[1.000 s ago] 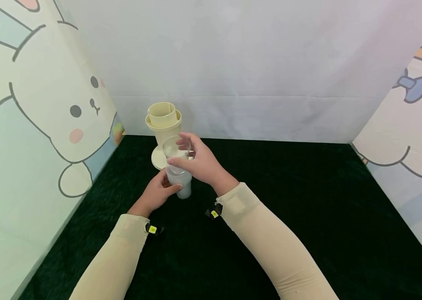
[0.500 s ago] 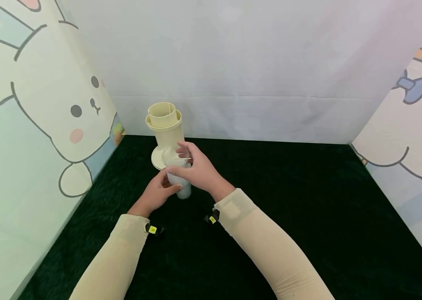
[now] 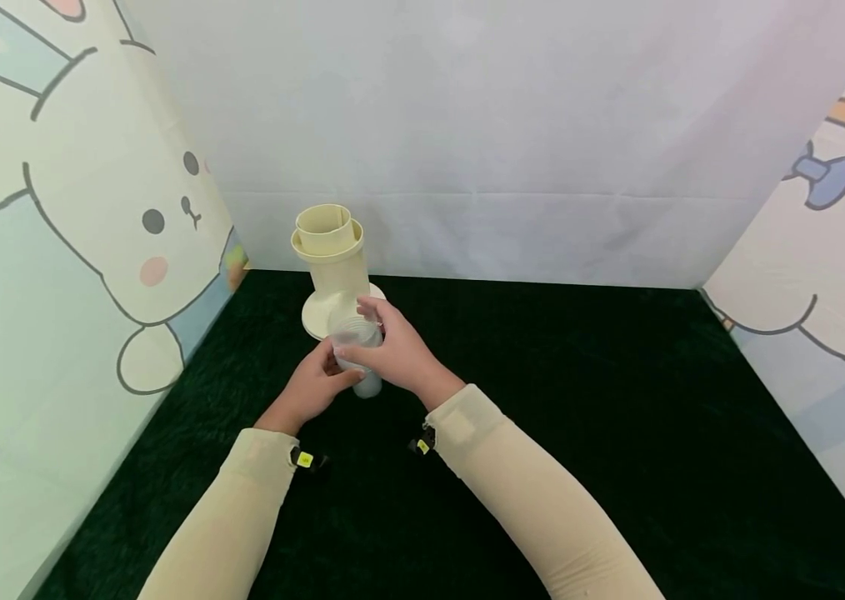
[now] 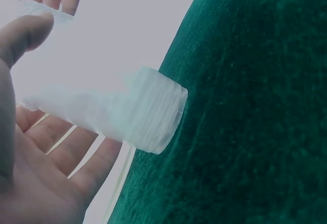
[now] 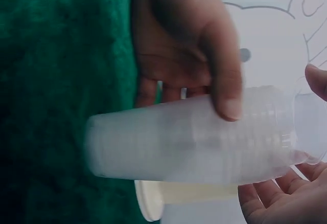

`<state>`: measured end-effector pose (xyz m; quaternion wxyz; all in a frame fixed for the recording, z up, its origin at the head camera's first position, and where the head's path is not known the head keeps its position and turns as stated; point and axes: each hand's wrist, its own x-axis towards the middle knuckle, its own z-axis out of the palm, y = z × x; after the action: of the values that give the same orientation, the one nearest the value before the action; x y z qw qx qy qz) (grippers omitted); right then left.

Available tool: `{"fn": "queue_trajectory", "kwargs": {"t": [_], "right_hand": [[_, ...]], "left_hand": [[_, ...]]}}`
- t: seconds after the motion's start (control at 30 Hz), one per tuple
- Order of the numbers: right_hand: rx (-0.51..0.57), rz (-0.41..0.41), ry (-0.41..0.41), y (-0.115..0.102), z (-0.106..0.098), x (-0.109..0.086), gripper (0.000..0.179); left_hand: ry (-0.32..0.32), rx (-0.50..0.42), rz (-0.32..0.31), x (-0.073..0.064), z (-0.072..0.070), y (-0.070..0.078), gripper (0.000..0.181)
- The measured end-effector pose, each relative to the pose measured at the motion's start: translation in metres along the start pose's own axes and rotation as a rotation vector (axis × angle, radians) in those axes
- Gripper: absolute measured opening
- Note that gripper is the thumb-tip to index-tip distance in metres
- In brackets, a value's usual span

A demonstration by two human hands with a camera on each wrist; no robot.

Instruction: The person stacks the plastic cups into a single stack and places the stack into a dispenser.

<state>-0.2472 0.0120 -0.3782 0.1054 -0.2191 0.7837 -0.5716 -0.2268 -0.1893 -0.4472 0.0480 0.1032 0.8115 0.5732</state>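
Observation:
A stack of clear plastic cups (image 3: pixel 357 333) stands upright between the two hands, its narrow end down. My left hand (image 3: pixel 307 385) grips the lower part from the left, thumb in front. Around the upper part, near the rim, my right hand (image 3: pixel 407 358) curls thumb and fingers from the right. In the left wrist view the ridged base of the cup stack (image 4: pixel 156 112) shows beyond the left fingers (image 4: pixel 97 165). The right wrist view has the stack (image 5: pixel 168 144) lying across, with the left thumb over its middle and the right hand (image 5: pixel 291 198) at its rim end.
Just behind the cups stands a cream cylindrical holder (image 3: pixel 336 277) with a wide round base and an inner tube. Dark green cloth (image 3: pixel 580 417) covers the table. A pale backdrop (image 3: pixel 505 150) rises at the back edge, with printed cartoon panels left and right.
My right hand has moved down with the upper cup, which has sunk into the stack, so the stack's rim now sits lower. The left hand has stayed in place.

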Motion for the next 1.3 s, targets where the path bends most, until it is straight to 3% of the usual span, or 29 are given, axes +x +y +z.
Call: {"fn": "queue_trajectory", "kwargs": {"t": [0.47, 0.8, 1.3], "right_hand": [[0.032, 0.055, -0.014, 0.021, 0.003, 0.001, 0.089], [0.021, 0.105, -0.001, 0.026, 0.001, -0.001, 0.086], [0.012, 0.103, -0.005, 0.03, -0.001, -0.004, 0.081]], "left_hand": [[0.003, -0.009, 0.021, 0.0, 0.0, -0.001, 0.063], [0.008, -0.008, -0.022, 0.001, 0.0, 0.0, 0.069], [-0.014, 0.026, 0.019, -0.007, -0.016, 0.001, 0.074]]}}
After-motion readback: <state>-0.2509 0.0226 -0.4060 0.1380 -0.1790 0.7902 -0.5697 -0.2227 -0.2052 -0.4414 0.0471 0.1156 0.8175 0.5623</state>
